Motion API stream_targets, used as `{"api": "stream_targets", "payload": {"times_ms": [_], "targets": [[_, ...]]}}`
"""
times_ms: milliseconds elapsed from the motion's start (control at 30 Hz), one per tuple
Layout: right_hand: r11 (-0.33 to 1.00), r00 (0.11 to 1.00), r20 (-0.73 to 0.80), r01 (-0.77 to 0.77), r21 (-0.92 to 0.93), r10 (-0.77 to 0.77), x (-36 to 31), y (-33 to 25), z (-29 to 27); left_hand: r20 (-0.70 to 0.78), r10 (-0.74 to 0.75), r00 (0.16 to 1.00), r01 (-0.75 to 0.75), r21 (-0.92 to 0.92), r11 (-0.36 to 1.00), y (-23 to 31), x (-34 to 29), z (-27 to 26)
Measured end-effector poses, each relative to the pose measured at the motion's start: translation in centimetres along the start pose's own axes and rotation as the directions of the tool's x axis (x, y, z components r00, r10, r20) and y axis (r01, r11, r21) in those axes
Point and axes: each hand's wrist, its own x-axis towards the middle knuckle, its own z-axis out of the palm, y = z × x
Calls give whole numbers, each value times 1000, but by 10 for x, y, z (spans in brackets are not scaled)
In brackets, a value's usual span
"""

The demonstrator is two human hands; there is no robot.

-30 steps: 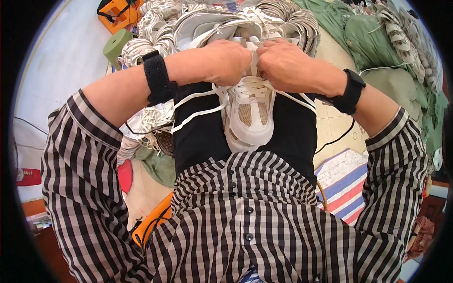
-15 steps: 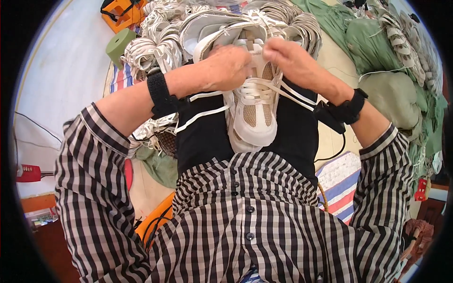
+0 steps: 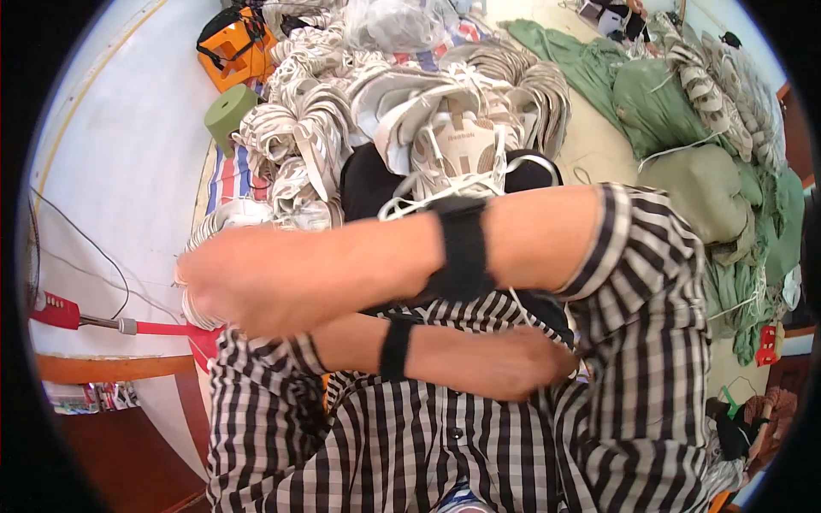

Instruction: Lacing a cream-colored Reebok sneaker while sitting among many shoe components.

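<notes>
My forearms cross in front of my body, each with a black strap at the wrist. My right hand (image 3: 244, 282) reaches to the left side, smeared by motion, its fingers not readable; pale shoe parts show just beside it. Beneath that arm, my left hand (image 3: 505, 363) lies at the right of my waist, its fingers curled in and blurred. A thin white strand runs down towards it; whether it is held is unclear. Beyond the arms, a white and beige sneaker upper (image 3: 462, 154) rests at my lap with loose white laces (image 3: 462, 186); its toe is hidden by my right arm.
Bundled pale shoe uppers (image 3: 299, 128) pile up ahead and to the left. A green roll-shaped object (image 3: 229, 113) and an orange stool-like frame (image 3: 235, 51) stand at far left. Green sacks (image 3: 701, 171) lie on the right. A red-handled pole (image 3: 111, 323) reaches in from the left.
Both hands have left the sneaker's laces and swung across each other, the right to the left side and the left to the right. The view has tilted, showing more of the pile ahead.
</notes>
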Motion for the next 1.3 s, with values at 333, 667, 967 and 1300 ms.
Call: {"api": "stream_targets", "payload": {"times_ms": [333,667,967,1300], "targets": [[796,822,-382,-538,-278,422,-101,-35,-109,-179,98,979,-181,-538,824,68,57,14],[449,847,-504,-521,-726,167,-255,-17,-77,-674,218,706,-57,253,966,66,160,-174],[374,751,-560,-661,-651,350,-253,12,-79,-637,-141,758,511,445,735,-21,-22,-169],[225,585,-608,-793,-566,536,-272,-33,-78,-787,-262,558,795,419,438,-67,-91,-119]]}}
